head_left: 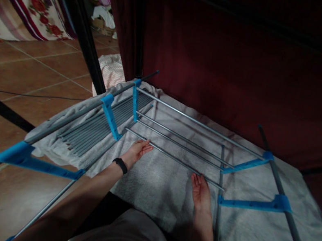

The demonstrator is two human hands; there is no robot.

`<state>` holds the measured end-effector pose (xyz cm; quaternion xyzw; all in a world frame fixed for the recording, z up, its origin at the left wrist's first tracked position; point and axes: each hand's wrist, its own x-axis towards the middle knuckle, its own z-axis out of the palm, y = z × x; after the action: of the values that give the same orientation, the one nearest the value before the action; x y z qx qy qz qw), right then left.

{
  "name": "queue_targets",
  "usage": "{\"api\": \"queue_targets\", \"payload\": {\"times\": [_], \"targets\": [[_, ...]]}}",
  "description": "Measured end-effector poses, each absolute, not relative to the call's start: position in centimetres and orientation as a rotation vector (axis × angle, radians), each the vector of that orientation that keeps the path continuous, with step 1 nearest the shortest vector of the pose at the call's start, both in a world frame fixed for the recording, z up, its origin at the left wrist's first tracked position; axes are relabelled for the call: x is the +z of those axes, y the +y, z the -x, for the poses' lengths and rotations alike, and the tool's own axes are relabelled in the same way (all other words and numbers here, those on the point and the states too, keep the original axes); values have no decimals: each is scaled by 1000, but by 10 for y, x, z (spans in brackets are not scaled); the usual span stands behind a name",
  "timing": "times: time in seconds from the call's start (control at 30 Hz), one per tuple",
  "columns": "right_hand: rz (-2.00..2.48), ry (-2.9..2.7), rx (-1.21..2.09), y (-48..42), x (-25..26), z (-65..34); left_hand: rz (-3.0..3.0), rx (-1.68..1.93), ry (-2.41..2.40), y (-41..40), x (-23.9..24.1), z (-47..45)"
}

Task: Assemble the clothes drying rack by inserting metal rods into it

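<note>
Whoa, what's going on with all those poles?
A person's left hand and right hand have their fingers on a thin rod, one hand towards each end. The rod reaches from one side of a blue and grey rack to the other; I can't tell whether its ends are fixed in. Three other rods stretch across beyond it. A stack of rods lies to the left on the blanket.
</note>
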<state>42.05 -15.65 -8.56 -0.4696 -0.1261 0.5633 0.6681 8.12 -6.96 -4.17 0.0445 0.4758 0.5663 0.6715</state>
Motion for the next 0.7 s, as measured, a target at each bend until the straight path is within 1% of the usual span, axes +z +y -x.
{"api": "queue_targets", "payload": {"times": [0.47,0.7], "targets": [[1087,-199,1254,-156,-83,-418,-105,1325,1069,-71,-46,-84],[1090,-255,1249,-158,-84,-418,-111,1311,1047,-71,-46,-81]]}}
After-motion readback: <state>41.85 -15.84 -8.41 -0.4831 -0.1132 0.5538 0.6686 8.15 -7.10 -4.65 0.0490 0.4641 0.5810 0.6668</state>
